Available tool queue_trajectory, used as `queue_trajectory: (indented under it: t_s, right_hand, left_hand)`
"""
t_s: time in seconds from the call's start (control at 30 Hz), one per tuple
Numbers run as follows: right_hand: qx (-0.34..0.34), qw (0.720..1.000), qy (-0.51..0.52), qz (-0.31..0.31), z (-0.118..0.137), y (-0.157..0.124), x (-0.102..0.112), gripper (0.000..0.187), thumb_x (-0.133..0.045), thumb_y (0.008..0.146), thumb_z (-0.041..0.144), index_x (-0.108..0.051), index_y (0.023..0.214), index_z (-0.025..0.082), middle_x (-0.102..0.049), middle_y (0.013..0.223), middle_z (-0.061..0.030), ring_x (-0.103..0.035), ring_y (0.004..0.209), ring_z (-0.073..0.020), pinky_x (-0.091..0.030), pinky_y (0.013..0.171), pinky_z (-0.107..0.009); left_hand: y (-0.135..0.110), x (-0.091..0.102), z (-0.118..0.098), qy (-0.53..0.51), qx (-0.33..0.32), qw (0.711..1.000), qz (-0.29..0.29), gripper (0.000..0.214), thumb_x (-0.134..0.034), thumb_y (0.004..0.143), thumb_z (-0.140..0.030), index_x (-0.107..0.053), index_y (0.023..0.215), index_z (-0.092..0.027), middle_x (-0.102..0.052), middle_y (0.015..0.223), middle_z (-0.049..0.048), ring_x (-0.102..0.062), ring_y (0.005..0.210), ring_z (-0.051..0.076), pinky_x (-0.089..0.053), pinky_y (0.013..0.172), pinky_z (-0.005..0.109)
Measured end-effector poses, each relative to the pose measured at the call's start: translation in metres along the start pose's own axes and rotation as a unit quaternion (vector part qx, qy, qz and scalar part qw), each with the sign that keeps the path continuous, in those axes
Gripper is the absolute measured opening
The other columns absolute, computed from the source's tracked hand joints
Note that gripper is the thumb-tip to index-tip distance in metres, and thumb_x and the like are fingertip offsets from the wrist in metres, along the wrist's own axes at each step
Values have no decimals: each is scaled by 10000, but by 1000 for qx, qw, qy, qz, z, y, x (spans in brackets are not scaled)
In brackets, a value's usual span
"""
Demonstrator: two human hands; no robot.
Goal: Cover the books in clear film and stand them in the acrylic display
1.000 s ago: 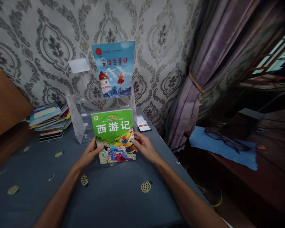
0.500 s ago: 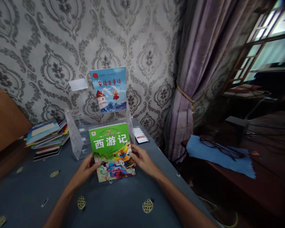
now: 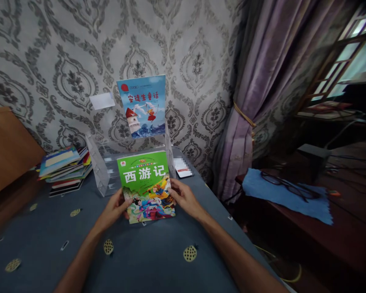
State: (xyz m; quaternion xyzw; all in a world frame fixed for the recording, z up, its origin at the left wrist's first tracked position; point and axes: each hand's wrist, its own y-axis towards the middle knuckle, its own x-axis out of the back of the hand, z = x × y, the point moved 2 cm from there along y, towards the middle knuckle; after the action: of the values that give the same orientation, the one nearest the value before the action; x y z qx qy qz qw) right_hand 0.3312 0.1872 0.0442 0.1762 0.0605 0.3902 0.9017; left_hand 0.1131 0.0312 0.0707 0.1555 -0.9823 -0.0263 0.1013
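Observation:
A green picture book (image 3: 144, 189) with large white characters and cartoon figures on its cover is held upright between my hands, front towards me. My left hand (image 3: 117, 207) grips its left edge, thumb on the cover. On the right edge, my right hand (image 3: 183, 197) holds it the same way, with its other fingers partly hidden behind. Just behind the book stands a clear plastic rack (image 3: 99, 165). A blue picture book (image 3: 144, 106) rests upright in the rack's upper part, above the green one. Whether the green book touches the rack I cannot tell.
A pile of books (image 3: 65, 167) lies left of the rack, beside a brown wooden panel (image 3: 12, 146). A white card or phone (image 3: 183, 167), partly blurred out, is at the right. Glasses (image 3: 288, 185) lie on a blue cloth (image 3: 259, 189) on a dark red surface beyond the table edge.
The view has shifted slightly, so the scene sits a little higher and further right. Both hands still hold the green picture book in front of the rack.

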Motion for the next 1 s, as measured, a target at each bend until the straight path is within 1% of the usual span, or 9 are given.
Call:
queue_trajectory:
  t_s: [0.1,0.27,0.37,0.47,0.63,0.73,0.83,0.9,1.0]
  right_hand:
    - [6,1000,-5,0,-1,-1,0,453,-598,925,494,-600,1271,201,-713,1059,-93,-678,874,-218,-542,602,-281]
    - [13,1000,-16,-7,-3,-1,0,443,-576,939,486,-583,1269,190,-707,1083,-102,-675,893,-215,-538,605,-278]
    - [8,1000,-18,2,-3,-1,0,460,-571,940,497,-576,1281,189,-705,1095,-108,-673,887,-213,-532,594,-272]
    - [5,1000,-18,17,-1,1,1,467,-568,937,512,-583,1281,197,-705,1099,-109,-675,873,-216,-530,586,-273]
    - [-1,999,-27,28,-3,10,4,462,-562,931,531,-595,1257,205,-710,1091,-112,-678,864,-233,-537,570,-288]
    - [12,999,-37,32,-4,18,6,444,-563,931,520,-603,1241,205,-710,1089,-108,-681,888,-241,-555,598,-302]
    - [15,998,-46,37,-4,29,9,448,-558,930,536,-598,1243,217,-709,1100,-103,-689,895,-248,-566,583,-305]
    - [30,997,-61,28,-4,36,12,456,-558,927,551,-597,1237,218,-705,1122,-109,-692,926,-260,-589,628,-334]
    - [72,994,-84,3,-5,45,16,453,-572,923,546,-594,1229,212,-696,1168,-119,-683,1028,-279,-593,842,-419]
  left_hand:
    - [-1,0,1,6,3,1000,-6,621,-755,748,-554,-556,1207,-186,-661,884,55,-626,659,189,-523,440,252]
    - [-2,0,-1,9,9,1000,-5,626,-756,741,-561,-551,1198,-185,-672,930,73,-644,721,215,-528,446,257]
    - [-2,0,-2,14,15,1000,-6,649,-752,737,-571,-544,1214,-184,-670,906,58,-651,728,219,-531,456,262]
    - [0,-1,-2,28,15,999,-6,645,-735,741,-591,-541,1198,-180,-655,866,34,-648,682,202,-528,449,265]
    - [6,0,7,17,2,1000,0,670,-723,746,-609,-497,1218,-192,-632,822,16,-632,633,186,-514,405,254]
    - [12,1,12,9,-9,1000,2,676,-720,758,-594,-481,1253,-200,-626,870,23,-630,657,177,-516,407,241]
    - [22,4,13,12,-25,1000,-5,675,-720,761,-583,-484,1264,-200,-615,917,29,-628,704,177,-527,428,240]
    - [31,5,13,18,-42,999,-15,666,-719,758,-582,-496,1252,-194,-603,916,25,-621,718,174,-540,452,248]
    - [44,7,14,44,-73,995,-42,630,-705,759,-581,-520,1209,-181,-585,870,5,-596,661,150,-554,492,273]
